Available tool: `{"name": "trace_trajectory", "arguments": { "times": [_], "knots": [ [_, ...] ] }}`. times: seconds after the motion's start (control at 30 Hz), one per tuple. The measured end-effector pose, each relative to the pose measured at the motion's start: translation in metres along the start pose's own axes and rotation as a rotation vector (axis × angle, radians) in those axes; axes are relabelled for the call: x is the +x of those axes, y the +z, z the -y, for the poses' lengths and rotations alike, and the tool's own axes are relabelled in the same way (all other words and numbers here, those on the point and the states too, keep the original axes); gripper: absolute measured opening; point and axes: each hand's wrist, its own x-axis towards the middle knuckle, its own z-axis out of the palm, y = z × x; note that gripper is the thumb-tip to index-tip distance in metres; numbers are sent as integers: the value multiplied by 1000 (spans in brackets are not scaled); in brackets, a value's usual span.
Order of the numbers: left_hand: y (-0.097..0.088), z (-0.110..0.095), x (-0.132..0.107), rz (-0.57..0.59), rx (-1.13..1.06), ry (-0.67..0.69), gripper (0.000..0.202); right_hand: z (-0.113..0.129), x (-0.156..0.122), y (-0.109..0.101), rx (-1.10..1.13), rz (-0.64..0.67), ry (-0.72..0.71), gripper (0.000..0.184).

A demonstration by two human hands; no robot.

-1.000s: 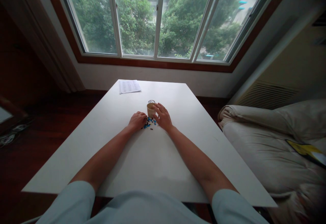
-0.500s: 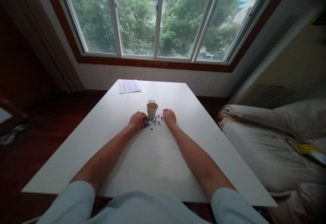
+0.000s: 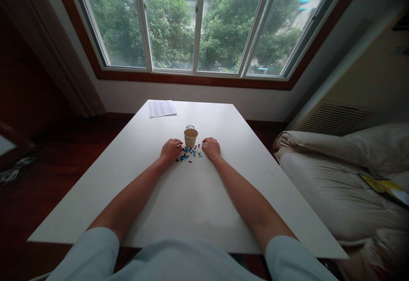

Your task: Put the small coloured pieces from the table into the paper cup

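A tan paper cup (image 3: 191,138) stands upright on the white table, its mouth facing up. In front of it lie several small bead-like pieces (image 3: 184,157), blue, dark and yellow, scattered loosely. My left hand (image 3: 171,150) rests on the left edge of this scatter, its fingers a little apart and nothing visible in them. On the other side, my right hand (image 3: 211,148) has its fingers curled down at the right edge of the pieces. Whatever its fingertips hold is too small to make out. Neither hand touches the cup.
A thin dark looped item (image 3: 190,127) lies just behind the cup. Printed paper sheets (image 3: 162,108) lie at the far left corner of the white table (image 3: 191,204). A beige sofa (image 3: 319,187) stands to the right, and a window is beyond the table.
My left hand has drawn slightly left, and its fingers have parted. My right hand has shifted slightly left, to the pieces, with its fingers curling down. The cup has stayed put.
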Motion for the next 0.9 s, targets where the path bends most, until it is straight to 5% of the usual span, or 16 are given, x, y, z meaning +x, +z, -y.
{"name": "trace_trajectory", "arguments": {
  "times": [0.27, 0.47, 0.9],
  "knots": [
    [-16, -16, 2, -311, -104, 62, 41, -1, 0, 2, 1, 8, -11, 21],
    [-19, -30, 0, -190, -34, 198, 52, 2, -1, 0, -18, 18, -11, 21],
    [-18, -31, -1, -92, 12, 210, 64, 7, -2, -6, -14, 28, 14, 21]
  ]
}}
